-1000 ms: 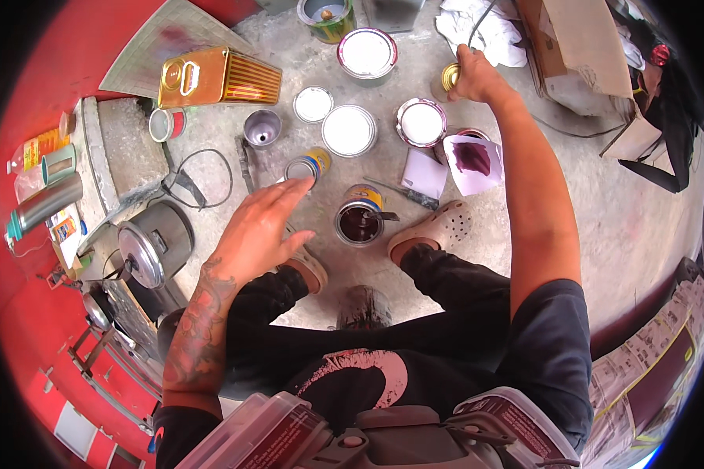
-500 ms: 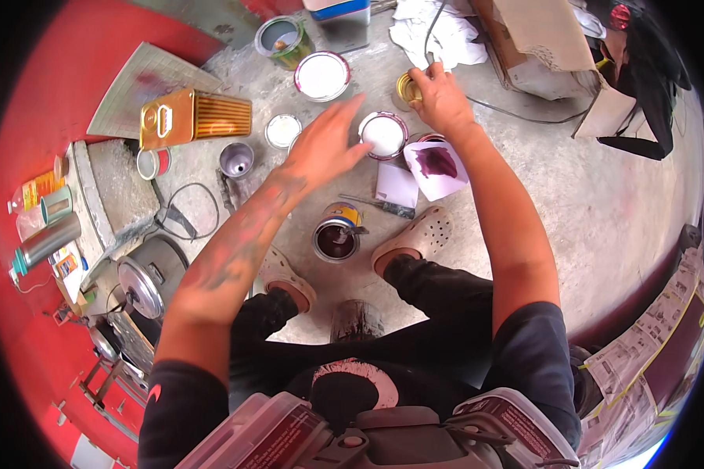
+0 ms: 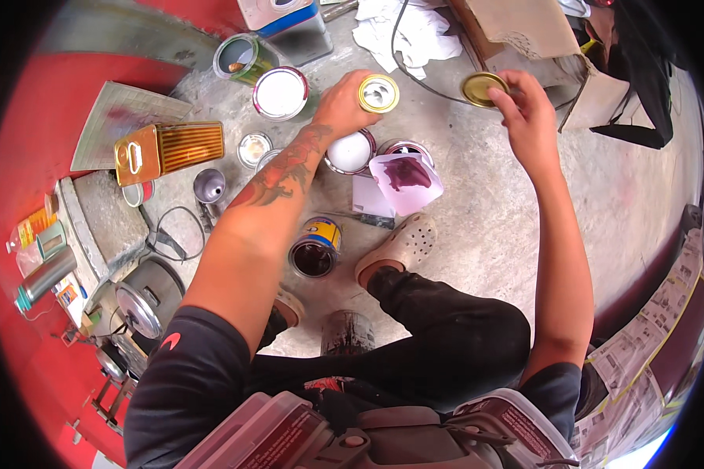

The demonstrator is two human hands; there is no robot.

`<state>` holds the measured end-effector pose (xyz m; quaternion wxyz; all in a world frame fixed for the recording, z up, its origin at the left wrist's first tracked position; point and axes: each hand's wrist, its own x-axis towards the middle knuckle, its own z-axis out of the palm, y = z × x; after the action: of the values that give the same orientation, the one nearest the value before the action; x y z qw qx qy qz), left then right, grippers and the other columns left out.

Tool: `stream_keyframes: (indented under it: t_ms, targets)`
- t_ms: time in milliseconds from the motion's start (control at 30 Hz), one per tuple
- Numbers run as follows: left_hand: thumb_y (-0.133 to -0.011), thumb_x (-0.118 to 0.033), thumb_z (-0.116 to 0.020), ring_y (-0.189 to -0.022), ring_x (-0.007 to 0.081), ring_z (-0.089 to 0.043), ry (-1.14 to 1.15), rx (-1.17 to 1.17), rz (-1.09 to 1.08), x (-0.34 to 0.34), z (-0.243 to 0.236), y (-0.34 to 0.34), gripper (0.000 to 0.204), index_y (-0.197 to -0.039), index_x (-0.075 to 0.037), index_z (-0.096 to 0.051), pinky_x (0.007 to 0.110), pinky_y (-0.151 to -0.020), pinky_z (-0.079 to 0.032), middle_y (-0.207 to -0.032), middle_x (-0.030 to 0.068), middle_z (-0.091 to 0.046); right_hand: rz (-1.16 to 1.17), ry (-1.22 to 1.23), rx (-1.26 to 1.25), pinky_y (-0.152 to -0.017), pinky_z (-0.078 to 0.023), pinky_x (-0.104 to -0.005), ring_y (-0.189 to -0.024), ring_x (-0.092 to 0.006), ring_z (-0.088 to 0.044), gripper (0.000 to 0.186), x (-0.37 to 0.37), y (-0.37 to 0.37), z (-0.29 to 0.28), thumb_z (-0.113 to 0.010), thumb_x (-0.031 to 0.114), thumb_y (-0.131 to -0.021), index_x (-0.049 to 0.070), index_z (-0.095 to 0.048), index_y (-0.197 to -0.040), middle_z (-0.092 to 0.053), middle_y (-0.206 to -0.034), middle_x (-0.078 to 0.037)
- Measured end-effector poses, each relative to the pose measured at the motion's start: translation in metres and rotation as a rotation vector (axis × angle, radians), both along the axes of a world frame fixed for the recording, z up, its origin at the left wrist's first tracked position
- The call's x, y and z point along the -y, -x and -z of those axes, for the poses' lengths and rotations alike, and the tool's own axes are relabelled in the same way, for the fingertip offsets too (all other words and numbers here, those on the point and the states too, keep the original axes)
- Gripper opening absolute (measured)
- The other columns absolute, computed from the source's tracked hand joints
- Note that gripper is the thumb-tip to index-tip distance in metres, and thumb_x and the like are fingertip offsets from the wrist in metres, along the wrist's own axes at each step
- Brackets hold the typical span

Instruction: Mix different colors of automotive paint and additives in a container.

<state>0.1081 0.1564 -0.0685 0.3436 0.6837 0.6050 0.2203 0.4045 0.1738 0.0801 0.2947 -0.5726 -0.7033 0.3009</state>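
Observation:
My left hand (image 3: 343,104) is wrapped round a small gold-rimmed can (image 3: 378,93), its open top showing something silvery. My right hand (image 3: 523,117) pinches a round gold lid (image 3: 483,89) off to the right. Just below the left hand stand a can with a white top (image 3: 347,149) and a pale sheet with a dark purple stain (image 3: 414,181), lying over another can. Between my feet is an open can of dark liquid (image 3: 314,259), with a blue and yellow label.
Behind are more cans (image 3: 279,93), white rags (image 3: 405,39) and a cardboard box (image 3: 511,26). An orange tin (image 3: 192,148), a metal cup (image 3: 210,187), a cable loop and a steel pot (image 3: 156,285) are left, by a red wall (image 3: 59,105). A newspaper-covered panel (image 3: 633,320) is right.
My left hand has reached forward and taken hold of the small can. My right hand has lifted the gold lid away from it to the right. The view has shifted slightly.

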Motion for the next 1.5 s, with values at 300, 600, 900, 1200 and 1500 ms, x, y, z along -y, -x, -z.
stream_keyframes:
  t_ms: [300,600,900,1200,1500]
  targets:
    - [-0.07,-0.014,-0.092,-0.115,0.0189,-0.063,-0.331,0.252,-0.086,0.056,-0.108,0.051,0.082,-0.136,-0.004,-0.045,0.034,-0.099,-0.052,-0.124,0.0111,-0.063,0.1,0.027,-0.41,-0.064,-0.046,-0.0209,-0.084,-0.0052,-0.062,0.025,0.077,-0.043,-0.056,-0.07,0.013,-0.099,0.004,-0.065,-0.121,-0.069,-0.107,0.0]
    - [-0.069,-0.018,-0.092,-0.11,0.0236,-0.068,-0.326,0.057,-0.11,0.239,-0.179,0.103,0.077,-0.132,-0.004,-0.051,0.037,-0.097,-0.054,-0.119,0.0132,-0.067,0.0,-0.161,-0.48,-0.069,-0.05,-0.0251,-0.088,-0.0095,-0.062,0.028,0.152,-0.008,-0.141,-0.07,0.011,-0.099,-0.002,-0.065,-0.123,-0.069,-0.111,-0.007]
    - [-0.068,-0.019,-0.087,-0.117,0.0343,-0.062,-0.034,-0.036,-0.16,0.355,-0.127,0.099,0.07,-0.13,-0.005,-0.056,0.044,-0.101,-0.05,-0.122,0.0169,-0.062,-0.001,-0.097,-0.726,-0.066,-0.05,-0.0235,-0.085,-0.0077,-0.063,0.024,0.246,0.049,-0.141,-0.071,0.009,-0.098,0.0,-0.065,-0.119,-0.069,-0.106,-0.004]
    - [-0.07,-0.024,-0.081,-0.123,0.0354,-0.057,0.081,-0.367,-0.069,0.364,-0.106,0.099,0.072,-0.136,-0.014,-0.052,0.053,-0.111,-0.037,-0.13,0.0142,-0.058,0.029,-0.048,-0.456,-0.068,-0.052,-0.0268,-0.078,-0.0116,-0.063,0.023,0.262,0.068,-0.1,-0.073,0.011,-0.094,0.001,-0.069,-0.114,-0.066,-0.103,-0.006]
    - [-0.07,-0.024,-0.083,-0.128,0.0338,-0.054,0.107,-0.474,-0.001,0.357,-0.113,0.089,0.074,-0.136,-0.013,-0.052,0.056,-0.115,-0.032,-0.131,0.0136,-0.058,0.059,-0.088,-0.37,-0.069,-0.055,-0.0297,-0.08,-0.0163,-0.067,0.021,0.257,0.065,-0.098,-0.073,0.011,-0.093,0.003,-0.07,-0.112,-0.067,-0.101,-0.009]
